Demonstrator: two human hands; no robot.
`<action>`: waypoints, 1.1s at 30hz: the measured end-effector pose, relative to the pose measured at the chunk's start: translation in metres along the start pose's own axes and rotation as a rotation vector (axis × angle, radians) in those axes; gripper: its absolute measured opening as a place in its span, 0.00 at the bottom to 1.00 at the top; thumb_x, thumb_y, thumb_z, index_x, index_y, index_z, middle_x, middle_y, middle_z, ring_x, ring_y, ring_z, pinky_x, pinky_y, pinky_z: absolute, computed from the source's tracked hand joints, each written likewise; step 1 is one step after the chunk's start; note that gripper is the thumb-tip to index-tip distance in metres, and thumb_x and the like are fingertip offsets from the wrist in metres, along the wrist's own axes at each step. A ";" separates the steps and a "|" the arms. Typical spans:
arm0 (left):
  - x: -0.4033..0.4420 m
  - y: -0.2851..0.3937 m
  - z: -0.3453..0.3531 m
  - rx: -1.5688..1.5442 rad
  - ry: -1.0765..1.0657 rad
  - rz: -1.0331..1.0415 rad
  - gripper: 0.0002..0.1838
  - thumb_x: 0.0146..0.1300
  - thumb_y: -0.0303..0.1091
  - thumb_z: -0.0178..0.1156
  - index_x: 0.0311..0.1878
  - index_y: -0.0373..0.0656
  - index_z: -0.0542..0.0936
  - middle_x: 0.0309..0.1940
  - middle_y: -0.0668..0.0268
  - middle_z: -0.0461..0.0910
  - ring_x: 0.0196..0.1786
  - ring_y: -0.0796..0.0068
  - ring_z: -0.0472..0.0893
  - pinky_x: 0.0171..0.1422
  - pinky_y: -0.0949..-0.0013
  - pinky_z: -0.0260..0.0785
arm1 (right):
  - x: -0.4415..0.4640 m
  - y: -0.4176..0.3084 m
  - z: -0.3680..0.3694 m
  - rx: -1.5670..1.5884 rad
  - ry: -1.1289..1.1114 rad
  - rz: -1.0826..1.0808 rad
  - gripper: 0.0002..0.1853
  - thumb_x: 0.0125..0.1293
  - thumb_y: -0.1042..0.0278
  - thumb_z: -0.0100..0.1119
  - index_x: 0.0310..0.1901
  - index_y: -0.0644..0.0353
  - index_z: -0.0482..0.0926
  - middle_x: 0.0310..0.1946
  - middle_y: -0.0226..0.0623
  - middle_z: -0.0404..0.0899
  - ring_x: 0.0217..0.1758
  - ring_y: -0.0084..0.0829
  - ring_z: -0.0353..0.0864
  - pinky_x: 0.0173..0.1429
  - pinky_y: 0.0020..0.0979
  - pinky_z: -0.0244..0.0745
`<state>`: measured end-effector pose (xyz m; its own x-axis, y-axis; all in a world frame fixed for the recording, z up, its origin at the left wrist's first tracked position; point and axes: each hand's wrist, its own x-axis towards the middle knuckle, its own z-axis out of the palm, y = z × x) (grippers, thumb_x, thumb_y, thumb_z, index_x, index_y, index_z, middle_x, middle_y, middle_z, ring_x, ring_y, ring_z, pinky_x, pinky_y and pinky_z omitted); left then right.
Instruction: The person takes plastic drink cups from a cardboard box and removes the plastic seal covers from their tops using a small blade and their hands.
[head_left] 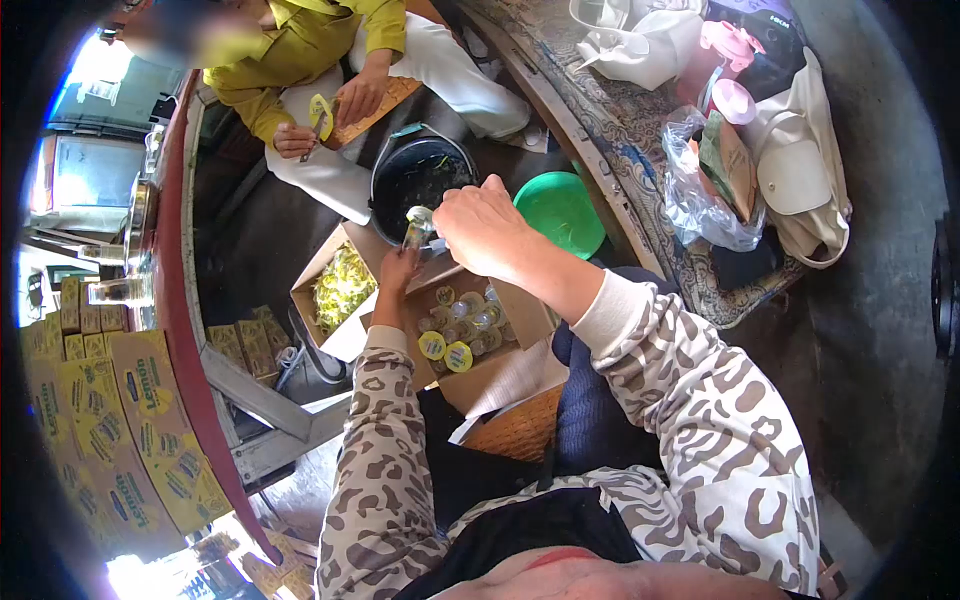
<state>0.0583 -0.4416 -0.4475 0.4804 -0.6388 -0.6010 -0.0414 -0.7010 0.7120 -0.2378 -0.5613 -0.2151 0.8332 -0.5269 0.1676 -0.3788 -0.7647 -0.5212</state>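
My left hand [397, 270] is closed around a small clear plastic cup [416, 226], held tilted over the near rim of a dark bucket [378, 212]. My right hand [474, 228] is just to the right, its fingers curled down beside the cup. A small pale piece shows under those fingers, but I cannot make out what it is. Below both hands stands a cardboard box [522, 300] with several clear cups, some under yellow printed lids [458, 356]. To the left, another box [340, 240] holds a heap of yellow-green lid scraps [343, 290].
Across from me sits a person in a yellow top [300, 50], holding a knife [318, 130] and a yellow lid [322, 112]. A green basin [560, 212] stands right of the bucket. Bags [800, 180] lie on a patterned mat [640, 150]. Lemon cartons [150, 420] are stacked at left.
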 end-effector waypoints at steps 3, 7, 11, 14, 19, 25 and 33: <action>-0.029 0.002 0.002 -0.387 -0.022 0.059 0.25 0.70 0.49 0.64 0.61 0.44 0.75 0.46 0.68 0.78 0.53 0.75 0.78 0.61 0.54 0.73 | -0.001 0.001 0.001 -0.001 0.011 0.006 0.02 0.54 0.72 0.66 0.30 0.56 0.87 0.35 0.40 0.84 0.43 0.41 0.85 0.46 0.45 0.63; -0.106 0.032 -0.003 -0.615 -0.006 0.142 0.20 0.72 0.42 0.63 0.62 0.46 0.73 0.53 0.68 0.78 0.57 0.72 0.76 0.66 0.55 0.69 | 0.000 0.002 0.000 -0.017 0.073 0.025 0.02 0.57 0.71 0.65 0.31 0.54 0.86 0.35 0.36 0.83 0.44 0.40 0.85 0.49 0.47 0.66; -0.165 0.049 -0.018 -0.556 -0.128 0.236 0.32 0.70 0.33 0.64 0.72 0.43 0.61 0.61 0.60 0.74 0.64 0.60 0.77 0.71 0.52 0.71 | 0.000 -0.002 -0.005 0.061 0.194 0.047 0.02 0.59 0.69 0.67 0.31 0.54 0.86 0.33 0.34 0.82 0.43 0.39 0.83 0.49 0.46 0.68; -0.212 0.055 -0.017 -0.577 -0.112 0.254 0.36 0.63 0.24 0.67 0.72 0.43 0.61 0.59 0.61 0.75 0.64 0.61 0.77 0.70 0.56 0.71 | -0.001 -0.010 -0.006 0.202 0.327 -0.050 0.01 0.60 0.70 0.68 0.32 0.55 0.86 0.33 0.34 0.82 0.42 0.38 0.83 0.48 0.43 0.68; -0.255 0.051 -0.014 -0.434 -0.084 0.386 0.35 0.58 0.19 0.67 0.69 0.41 0.66 0.58 0.65 0.76 0.62 0.69 0.78 0.65 0.64 0.73 | -0.006 -0.040 -0.005 0.311 0.356 -0.300 0.01 0.60 0.71 0.67 0.33 0.52 0.85 0.33 0.30 0.80 0.42 0.35 0.81 0.51 0.40 0.66; -0.254 0.051 -0.003 -0.302 0.002 0.522 0.33 0.58 0.22 0.71 0.67 0.37 0.70 0.55 0.64 0.79 0.60 0.72 0.78 0.66 0.66 0.72 | -0.017 -0.070 0.004 0.126 0.337 -0.463 0.05 0.59 0.71 0.68 0.37 0.48 0.85 0.35 0.24 0.76 0.42 0.30 0.77 0.53 0.37 0.66; -0.273 0.080 -0.005 -0.300 0.183 0.662 0.34 0.55 0.30 0.76 0.61 0.37 0.69 0.51 0.61 0.80 0.55 0.73 0.79 0.60 0.67 0.73 | -0.019 -0.081 0.003 0.025 0.363 -0.521 0.08 0.57 0.74 0.69 0.37 0.49 0.86 0.33 0.23 0.76 0.40 0.30 0.75 0.50 0.36 0.68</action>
<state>-0.0716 -0.3216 -0.2242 0.5775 -0.8155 0.0386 -0.1441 -0.0553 0.9880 -0.2213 -0.4885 -0.1787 0.7141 -0.1836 0.6756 0.0529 -0.9481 -0.3135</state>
